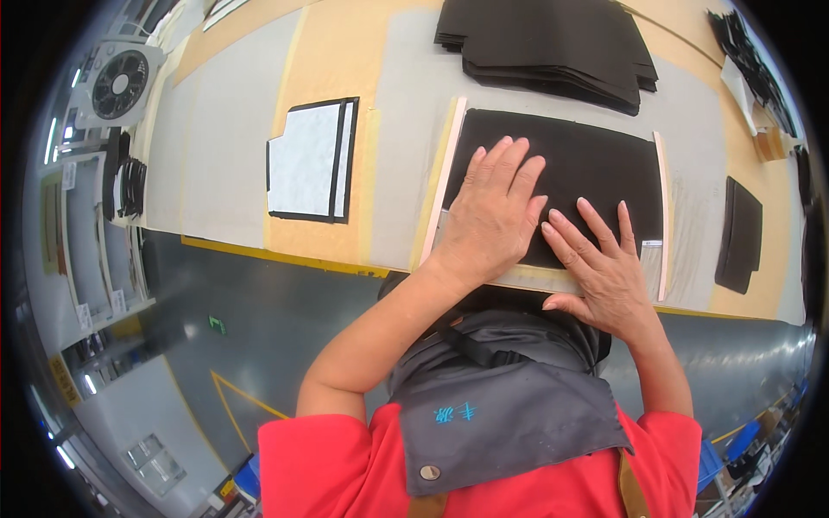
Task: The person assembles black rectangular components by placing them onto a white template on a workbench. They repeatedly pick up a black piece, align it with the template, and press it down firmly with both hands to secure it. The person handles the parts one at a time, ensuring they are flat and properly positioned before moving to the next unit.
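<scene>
A black sheet (pixel 587 160) lies flat on the table between two pale strips, one on its left (pixel 445 177) and one on its right (pixel 662 211). My left hand (pixel 496 207) rests on the left part of this sheet, its fingers stretched toward the far edge. Lower down, my right hand (pixel 604 272) lies with spread fingers over the near right part, its thumb by the table's front edge. Neither hand grips anything. A small white label (pixel 652 243) shows beside the right fingers, near the right strip.
Beyond the sheet sits a stack of black cut pieces (pixel 553 47). To the left lies a white panel with black edging (pixel 311 160); at the right, a black piece (pixel 739 235). A fan (pixel 121 84) stands at far left. The table's yellow-taped front edge (pixel 285 256) runs before me.
</scene>
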